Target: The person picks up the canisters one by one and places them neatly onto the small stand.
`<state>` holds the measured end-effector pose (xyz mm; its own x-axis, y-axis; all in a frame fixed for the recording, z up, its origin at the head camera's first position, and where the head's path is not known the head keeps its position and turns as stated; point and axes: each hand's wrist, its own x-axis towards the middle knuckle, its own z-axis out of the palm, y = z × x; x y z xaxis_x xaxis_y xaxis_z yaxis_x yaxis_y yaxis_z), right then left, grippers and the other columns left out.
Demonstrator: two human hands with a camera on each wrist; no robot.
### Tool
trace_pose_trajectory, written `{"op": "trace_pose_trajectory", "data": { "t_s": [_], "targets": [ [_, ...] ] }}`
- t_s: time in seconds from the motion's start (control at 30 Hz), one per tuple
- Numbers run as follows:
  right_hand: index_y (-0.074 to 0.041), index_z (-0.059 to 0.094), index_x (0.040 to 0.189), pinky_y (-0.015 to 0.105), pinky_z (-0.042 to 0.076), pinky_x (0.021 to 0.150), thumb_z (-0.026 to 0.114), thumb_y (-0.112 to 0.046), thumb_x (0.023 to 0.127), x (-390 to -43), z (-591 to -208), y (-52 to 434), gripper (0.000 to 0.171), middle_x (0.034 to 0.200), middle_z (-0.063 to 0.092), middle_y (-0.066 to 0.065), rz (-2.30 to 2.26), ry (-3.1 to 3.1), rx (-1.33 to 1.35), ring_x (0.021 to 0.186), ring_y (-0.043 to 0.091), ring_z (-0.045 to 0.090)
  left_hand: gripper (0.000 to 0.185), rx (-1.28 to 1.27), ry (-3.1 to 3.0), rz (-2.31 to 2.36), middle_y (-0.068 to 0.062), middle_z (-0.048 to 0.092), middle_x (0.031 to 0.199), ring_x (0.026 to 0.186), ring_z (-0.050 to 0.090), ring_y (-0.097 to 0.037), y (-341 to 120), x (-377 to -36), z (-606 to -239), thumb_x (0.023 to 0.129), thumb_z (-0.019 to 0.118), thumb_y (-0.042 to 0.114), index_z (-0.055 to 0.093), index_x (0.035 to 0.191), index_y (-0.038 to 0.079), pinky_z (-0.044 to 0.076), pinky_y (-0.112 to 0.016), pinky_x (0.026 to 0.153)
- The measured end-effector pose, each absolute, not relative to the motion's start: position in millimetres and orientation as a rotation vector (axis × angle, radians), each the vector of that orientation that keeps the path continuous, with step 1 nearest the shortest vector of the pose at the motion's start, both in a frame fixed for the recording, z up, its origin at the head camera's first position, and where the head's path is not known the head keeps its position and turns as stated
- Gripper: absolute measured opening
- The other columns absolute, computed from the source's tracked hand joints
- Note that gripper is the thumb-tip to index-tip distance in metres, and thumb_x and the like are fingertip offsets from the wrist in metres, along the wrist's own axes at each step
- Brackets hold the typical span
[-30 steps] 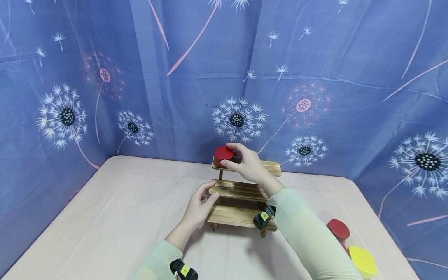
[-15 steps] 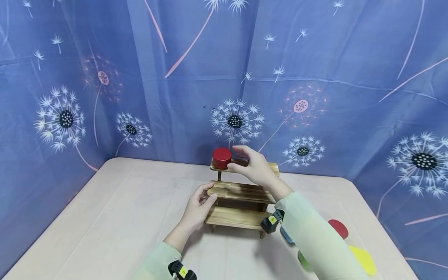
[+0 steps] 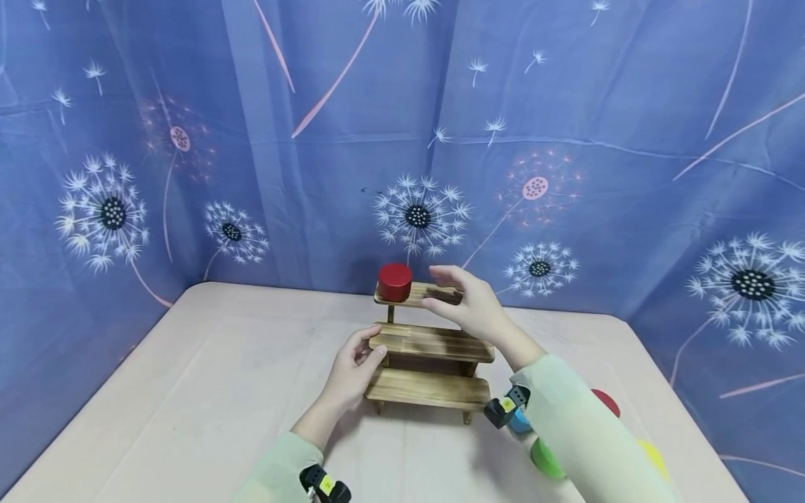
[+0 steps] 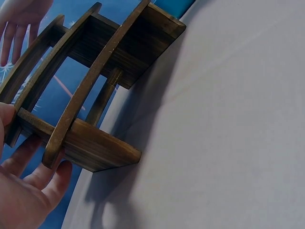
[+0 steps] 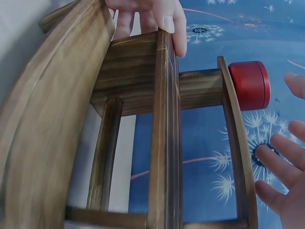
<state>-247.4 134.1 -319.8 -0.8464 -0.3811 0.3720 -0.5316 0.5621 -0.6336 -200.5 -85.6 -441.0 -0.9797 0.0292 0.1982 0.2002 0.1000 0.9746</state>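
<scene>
A three-tier wooden stand [image 3: 428, 388] is on the table in the head view, its shelves rising like steps toward the back. On the left end of its top shelf sits a red round block [image 3: 395, 282], also seen in the right wrist view as a red cylinder [image 5: 248, 86]. My left hand [image 3: 349, 370] grips the left end of the middle shelf, thumb at the front edge and fingers behind. Over the top shelf, right of the red block, my right hand [image 3: 474, 307] holds nothing; its thumb and fingers are spread apart.
Beside the right sleeve lie a blue block [image 3: 520, 421], a green block [image 3: 546, 460], a red piece [image 3: 606, 402] and a yellow piece [image 3: 654, 457], partly hidden by the arm. A blue dandelion-print curtain [image 3: 314, 209] hangs behind the pale table [image 3: 220, 391].
My right hand has let go of the red block and drawn away to the right. The block stays on the top shelf. My left hand keeps its grip on the stand.
</scene>
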Motion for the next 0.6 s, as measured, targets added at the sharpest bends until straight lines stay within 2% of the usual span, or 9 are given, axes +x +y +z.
{"op": "trace_pose_trajectory", "data": {
  "t_s": [0.3,0.6],
  "targets": [
    [-0.013,0.054,0.130,0.045,0.048,0.095,0.073,-0.028,0.082,-240,-324,157,0.054,0.129,0.060,0.011,1.186,-2.609,0.738,0.113,0.028,0.061,0.039,-0.240,-2.235,-2.005,-0.014,0.049,0.139,0.102,0.054,-0.017,-86,-201,-440,0.092,0.059,0.010,0.053,0.130,0.008,0.044,-0.033,0.095],
    [-0.011,0.057,0.127,0.047,0.051,0.087,0.073,-0.024,0.082,-227,-328,182,0.049,0.115,0.067,0.012,1.180,-2.608,0.667,0.106,0.030,0.063,0.039,-0.210,-2.227,-2.045,-0.014,0.052,0.135,0.093,0.053,-0.014,-86,-201,-441,0.092,0.060,0.010,0.053,0.130,0.009,0.046,-0.020,0.084]
  ]
}}
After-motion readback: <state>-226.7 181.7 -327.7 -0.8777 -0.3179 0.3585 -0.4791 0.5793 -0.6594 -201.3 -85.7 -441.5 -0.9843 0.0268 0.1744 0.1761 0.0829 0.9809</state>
